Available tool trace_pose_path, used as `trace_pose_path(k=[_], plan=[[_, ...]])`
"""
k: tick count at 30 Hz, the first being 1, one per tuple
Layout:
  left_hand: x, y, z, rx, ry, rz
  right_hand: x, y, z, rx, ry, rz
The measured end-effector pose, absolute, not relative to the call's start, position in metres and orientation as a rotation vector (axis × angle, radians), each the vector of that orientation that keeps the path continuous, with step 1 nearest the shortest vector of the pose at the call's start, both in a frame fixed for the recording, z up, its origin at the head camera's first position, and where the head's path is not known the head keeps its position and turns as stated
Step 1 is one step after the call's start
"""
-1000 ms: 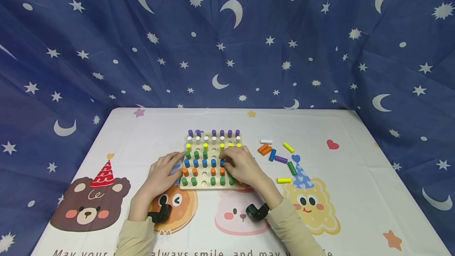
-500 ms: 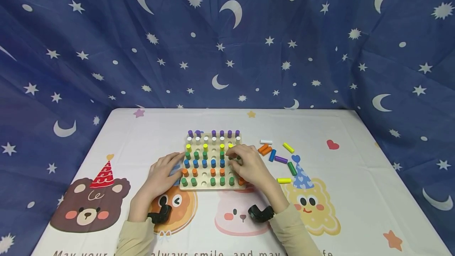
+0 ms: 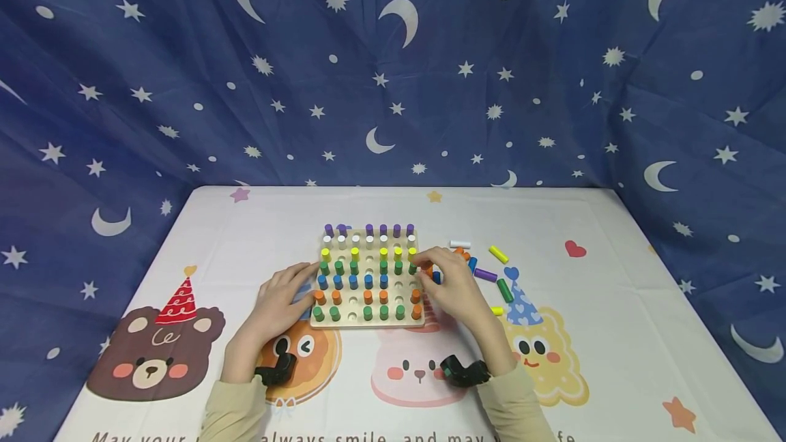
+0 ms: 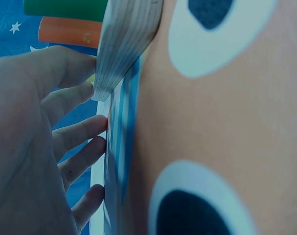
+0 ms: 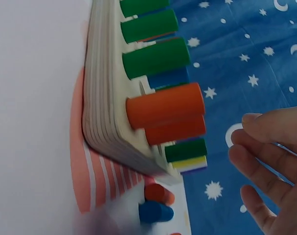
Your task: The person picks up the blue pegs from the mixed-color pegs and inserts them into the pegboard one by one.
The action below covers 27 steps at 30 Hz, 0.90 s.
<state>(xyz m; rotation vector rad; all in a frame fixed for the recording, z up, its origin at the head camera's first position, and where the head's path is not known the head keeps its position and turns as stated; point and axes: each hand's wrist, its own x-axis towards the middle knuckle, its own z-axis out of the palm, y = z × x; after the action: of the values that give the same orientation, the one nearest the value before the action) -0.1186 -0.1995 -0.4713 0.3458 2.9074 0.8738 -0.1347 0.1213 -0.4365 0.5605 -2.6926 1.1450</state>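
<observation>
A wooden pegboard [image 3: 353, 319] stands with rows of purple, white, yellow, green, blue and orange pegs, and some bare holes between them. At its left edge rests my left hand [image 3: 279, 302], fingers extended; in the left wrist view the thumb and index fingertip touch the board's side [image 4: 131, 46]. My right hand [image 3: 451, 285] hovers at the board's right edge, fingertips close to the end green peg [image 3: 413, 268]. In the right wrist view its fingers [image 5: 258, 171] are loosely bent with nothing between them. An orange peg [image 5: 165, 105] stands at the board's near corner.
Loose pegs lie right of the board: a white peg [image 3: 460, 244], a purple peg [image 3: 485, 275], a green peg [image 3: 504, 290], a yellow peg [image 3: 498, 254] and several more. My right hand partly covers some. A starry curtain [image 3: 393, 87] hangs behind the table.
My right hand has moved right, from over the green row to the board's right edge, uncovering green pegs and orange pegs at that side. The left hand has stayed in place.
</observation>
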Motion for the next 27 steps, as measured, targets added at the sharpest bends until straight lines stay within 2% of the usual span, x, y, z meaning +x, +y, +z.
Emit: trace_pose_path(k=[27], plan=[[-0.119, -0.199, -0.473, 0.36, 2.911, 0.876, -0.137, 0.152, -0.453, 0.272, -2.896, 1.146]])
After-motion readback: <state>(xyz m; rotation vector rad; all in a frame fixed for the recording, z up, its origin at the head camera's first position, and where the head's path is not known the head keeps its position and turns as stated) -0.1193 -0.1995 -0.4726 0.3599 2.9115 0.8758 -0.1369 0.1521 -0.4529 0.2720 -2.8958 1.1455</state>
